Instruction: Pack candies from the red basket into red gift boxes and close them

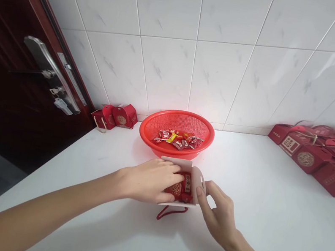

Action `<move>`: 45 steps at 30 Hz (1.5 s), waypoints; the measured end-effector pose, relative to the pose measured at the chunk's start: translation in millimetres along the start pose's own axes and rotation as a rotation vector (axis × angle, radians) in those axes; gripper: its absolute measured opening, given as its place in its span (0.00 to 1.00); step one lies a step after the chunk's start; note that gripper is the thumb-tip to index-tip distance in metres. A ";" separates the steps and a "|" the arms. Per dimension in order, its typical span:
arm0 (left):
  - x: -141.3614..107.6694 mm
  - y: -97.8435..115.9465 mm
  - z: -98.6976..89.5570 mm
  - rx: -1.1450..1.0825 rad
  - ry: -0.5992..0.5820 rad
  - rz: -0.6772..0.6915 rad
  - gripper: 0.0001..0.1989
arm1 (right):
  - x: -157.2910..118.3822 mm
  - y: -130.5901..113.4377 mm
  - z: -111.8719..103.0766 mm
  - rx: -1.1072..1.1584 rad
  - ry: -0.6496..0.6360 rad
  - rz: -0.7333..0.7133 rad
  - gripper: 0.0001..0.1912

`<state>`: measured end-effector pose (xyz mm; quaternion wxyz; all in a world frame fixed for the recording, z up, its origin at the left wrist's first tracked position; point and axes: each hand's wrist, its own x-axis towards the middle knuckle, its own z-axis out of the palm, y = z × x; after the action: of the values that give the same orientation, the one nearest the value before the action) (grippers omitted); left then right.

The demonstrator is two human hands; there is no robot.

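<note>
A small red candy box (176,204) with pale inner flaps stands open on the white table, in front of a red basket. Inside it lie red wrapped sweets (188,184) with gold and cream prints. My left hand (153,179) reaches over the box from the left, fingers stretched out and slightly apart over the sweets. Its fingertips are inside the opening, and I cannot tell what lies under the palm. On the right, my right hand (218,213) pinches the rounded flap between thumb and fingers. A dark red cord handle (168,214) hangs on the near side.
The red plastic basket (145,132) holds several wrapped candies (179,139). Two small red boxes (124,116) stand by the wall at the left, near a dark door (6,30). Larger red gift boxes (313,156) are piled at the right. A tiled wall (177,7) bounds the table (259,192).
</note>
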<state>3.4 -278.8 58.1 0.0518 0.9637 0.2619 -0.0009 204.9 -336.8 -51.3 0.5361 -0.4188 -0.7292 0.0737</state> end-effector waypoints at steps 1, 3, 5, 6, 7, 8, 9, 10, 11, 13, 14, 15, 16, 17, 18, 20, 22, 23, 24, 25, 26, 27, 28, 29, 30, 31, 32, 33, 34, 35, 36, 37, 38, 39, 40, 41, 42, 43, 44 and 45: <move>-3.5 1.0 2.5 -0.010 0.004 0.007 0.09 | -0.5 0.1 0.2 -0.007 0.000 -0.015 0.15; -10.7 3.8 9.3 -0.020 0.026 -0.010 0.17 | -1.1 -0.7 0.5 -0.009 0.000 -0.046 0.13; -17.4 6.1 17.2 -0.018 0.103 -0.037 0.23 | -1.0 -2.4 0.5 0.003 0.003 -0.071 0.12; -20.2 6.6 21.1 -0.018 0.145 -0.038 0.25 | -0.7 -3.3 0.5 0.012 0.001 -0.076 0.11; -22.6 6.4 24.6 -0.021 0.182 -0.035 0.27 | -0.2 -4.0 0.5 0.022 -0.003 -0.077 0.11; -24.5 5.5 27.6 -0.028 0.214 -0.035 0.29 | 0.2 -4.4 0.6 0.035 -0.008 -0.075 0.11; -25.8 4.1 29.9 -0.039 0.239 -0.039 0.30 | 0.6 -4.5 0.8 0.049 -0.015 -0.068 0.10; -26.8 2.3 31.5 -0.054 0.259 -0.046 0.31 | 1.0 -4.2 1.1 0.064 -0.026 -0.057 0.10; -27.4 0.2 32.5 -0.072 0.273 -0.052 0.32 | 1.2 -3.5 1.4 0.079 -0.036 -0.044 0.09; -27.9 -4.0 32.8 -0.114 0.289 -0.054 0.33 | 1.1 -1.5 1.8 0.098 -0.050 -0.011 0.09; -28.1 -5.9 32.4 -0.134 0.298 -0.052 0.33 | 1.0 -0.4 1.9 0.102 -0.053 0.006 0.08; -28.3 -7.4 31.8 -0.152 0.308 -0.049 0.33 | 0.8 0.5 1.9 0.103 -0.053 0.020 0.08; -28.6 -8.6 31.3 -0.168 0.321 -0.047 0.32 | 0.7 1.3 1.7 0.103 -0.052 0.034 0.08; -29.1 -9.5 30.9 -0.185 0.336 -0.046 0.31 | 0.6 1.7 1.4 0.104 -0.052 0.046 0.08; -29.8 -10.3 30.8 -0.204 0.354 -0.046 0.30 | 0.7 1.8 1.1 0.106 -0.054 0.054 0.08; -31.5 -11.7 32.0 -0.247 0.389 -0.049 0.31 | 1.1 1.3 0.5 0.108 -0.056 0.062 0.07; -33.6 -13.9 35.5 -0.293 0.423 -0.063 0.32 | 1.6 0.4 0.1 0.100 -0.045 0.062 0.06; -34.7 -15.3 37.9 -0.316 0.442 -0.079 0.33 | 1.9 0.0 0.1 0.092 -0.036 0.061 0.06; -35.7 -17.0 40.7 -0.339 0.460 -0.098 0.33 | 2.0 -0.4 0.1 0.084 -0.028 0.063 0.05; -36.6 -18.7 43.7 -0.362 0.477 -0.117 0.33 | 2.2 -0.7 0.2 0.077 -0.022 0.065 0.05; -37.3 -20.4 46.7 -0.384 0.495 -0.137 0.32 | 2.3 -0.8 0.3 0.070 -0.018 0.066 0.04; -37.7 -21.7 49.5 -0.405 0.514 -0.153 0.32 | 2.3 -0.9 0.3 0.065 -0.016 0.068 0.04; -37.9 -22.7 52.1 -0.424 0.532 -0.167 0.32 | 2.4 -0.7 0.2 0.063 -0.015 0.068 0.03; -37.7 -23.2 54.3 -0.441 0.549 -0.181 0.32 | 2.5 -0.5 0.1 0.061 -0.013 0.066 0.03; -37.2 -23.3 56.2 -0.457 0.565 -0.197 0.32 | 2.7 0.0 -0.2 0.057 -0.010 0.065 0.03; -36.4 -23.1 57.7 -0.469 0.582 -0.216 0.32 | 2.8 0.5 -0.4 0.053 -0.005 0.066 0.02; -35.4 -22.7 58.8 -0.477 0.597 -0.234 0.31 | 2.9 1.2 -0.8 0.048 0.000 0.070 0.02; -34.3 -22.3 59.7 -0.483 0.613 -0.252 0.30 | 2.9 1.9 -1.0 0.042 0.007 0.075 0.02; -33.0 -22.0 60.4 -0.487 0.629 -0.266 0.28 | 3.0 2.6 -1.2 0.039 0.011 0.085 0.02; -31.8 -22.0 60.9 -0.493 0.641 -0.273 0.26 | 3.0 3.3 -1.3 0.039 0.012 0.099 0.02; -30.7 -22.3 61.5 -0.503 0.650 -0.274 0.23 | 3.0 3.9 -1.2 0.044 0.011 0.116 0.02; -29.7 -23.0 62.1 -0.520 0.658 -0.271 0.20 | 3.0 4.5 -1.1 0.054 0.011 0.135 0.02; -28.8 -23.9 62.8 -0.543 0.663 -0.263 0.18 | 3.0 5.0 -0.9 0.068 0.014 0.157 0.03; -28.2 -25.0 63.7 -0.568 0.667 -0.253 0.16 | 3.0 5.5 -0.6 0.083 0.020 0.183 0.04; -27.8 -26.2 64.7 -0.595 0.672 -0.243 0.16 | 3.0 6.0 -0.3 0.098 0.031 0.212 0.05; -27.6 -27.4 66.0 -0.621 0.678 -0.234 0.16 | 3.0 6.5 0.0 0.111 0.042 0.243 0.07; -27.5 -28.4 67.4 -0.645 0.682 -0.227 0.16 | 2.9 7.0 0.2 0.122 0.050 0.277 0.10; -27.5 -29.3 68.8 -0.667 0.682 -0.226 0.17 | 2.9 7.6 0.3 0.130 0.053 0.307 0.12; -27.5 -30.0 70.3 -0.686 0.684 -0.229 0.17 | 2.8 8.1 0.4 0.134 0.054 0.327 0.14; -27.7 -30.5 71.7 -0.700 0.687 -0.236 0.18 | 2.9 8.7 0.4 0.133 0.054 0.335 0.15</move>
<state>-34.1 -273.7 -15.5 0.2819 0.7971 0.3556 0.3984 209.0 -329.0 -54.3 0.5623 -0.4998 -0.6281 0.1989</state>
